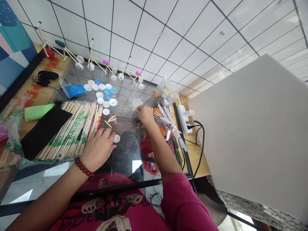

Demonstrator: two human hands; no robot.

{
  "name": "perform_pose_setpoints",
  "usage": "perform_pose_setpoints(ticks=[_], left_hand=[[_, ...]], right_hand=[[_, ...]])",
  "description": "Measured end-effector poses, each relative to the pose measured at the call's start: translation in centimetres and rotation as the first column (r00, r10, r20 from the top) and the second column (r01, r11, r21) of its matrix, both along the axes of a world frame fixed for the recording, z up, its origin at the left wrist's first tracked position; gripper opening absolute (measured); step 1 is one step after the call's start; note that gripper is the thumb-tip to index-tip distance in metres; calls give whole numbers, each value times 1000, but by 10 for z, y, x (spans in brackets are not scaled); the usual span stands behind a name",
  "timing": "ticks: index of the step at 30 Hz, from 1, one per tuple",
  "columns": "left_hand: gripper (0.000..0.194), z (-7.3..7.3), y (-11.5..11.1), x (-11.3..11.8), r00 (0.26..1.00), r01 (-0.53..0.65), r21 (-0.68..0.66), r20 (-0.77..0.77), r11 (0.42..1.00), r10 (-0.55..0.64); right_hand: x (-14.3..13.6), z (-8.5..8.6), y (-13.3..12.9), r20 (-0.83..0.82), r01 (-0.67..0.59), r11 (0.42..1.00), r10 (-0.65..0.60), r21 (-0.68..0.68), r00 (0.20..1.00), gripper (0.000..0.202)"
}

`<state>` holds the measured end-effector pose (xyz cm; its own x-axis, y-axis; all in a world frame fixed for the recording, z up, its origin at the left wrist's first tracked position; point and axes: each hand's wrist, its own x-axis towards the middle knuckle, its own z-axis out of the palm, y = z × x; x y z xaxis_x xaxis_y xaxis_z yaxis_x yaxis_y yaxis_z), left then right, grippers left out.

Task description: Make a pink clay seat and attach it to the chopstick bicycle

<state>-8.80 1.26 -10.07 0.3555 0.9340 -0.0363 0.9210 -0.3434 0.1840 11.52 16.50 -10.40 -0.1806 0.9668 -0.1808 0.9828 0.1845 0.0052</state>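
Observation:
My left hand point(98, 147) rests low over the glass tabletop, fingers loosely bent and the thumb apart, with nothing visible in it. Just beyond its fingertips lie several short wooden stick pieces point(111, 119), and a white bottle cap point(116, 138) sits beside its thumb. Further right, my right hand point(145, 115) is closed in a pinch near the middle of the glass; what its fingers hold is too small to make out. A hot glue gun point(167, 123) lies to the right of that hand. Pale crumbs are scattered on the glass between the hands.
White and blue bottle caps point(102, 87) lie behind my left hand. Wrapped chopsticks point(72, 128) and black sheet point(44, 133) are at left. Stick models point(96, 61) line the wall. Glue sticks point(165, 110), a power strip point(184, 118) and a large white panel point(250, 134) are right.

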Motion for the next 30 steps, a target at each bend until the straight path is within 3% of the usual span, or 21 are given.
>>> perform_pose_setpoints(ticks=[4,10,15,19,21,26,30], left_hand=[[36,-1,0,0,1000,-3,1,0,1000,3],[35,-1,0,0,1000,10,17,-30,1000,-10],[35,1,0,0,999,14,9,-46,1000,-14],[36,2,-1,1,999,12,7,-47,1000,-11],[35,2,-1,2,999,12,15,-49,1000,-11],[36,1,0,1,998,26,24,-49,999,-24],[34,1,2,0,1000,16,18,-25,1000,-15]], right_hand=[[-6,3,2,-10,-67,995,66,-71,998,21],[-4,13,-6,46,-35,999,37,-40,998,31],[-1,16,-52,7,-176,967,181,-182,984,17],[11,18,-83,56,-151,971,163,-183,985,18],[15,17,-78,91,-112,985,124,-130,988,22],[13,12,-34,117,-87,996,84,21,990,32],[11,13,-30,99,-132,991,132,-11,986,26]])
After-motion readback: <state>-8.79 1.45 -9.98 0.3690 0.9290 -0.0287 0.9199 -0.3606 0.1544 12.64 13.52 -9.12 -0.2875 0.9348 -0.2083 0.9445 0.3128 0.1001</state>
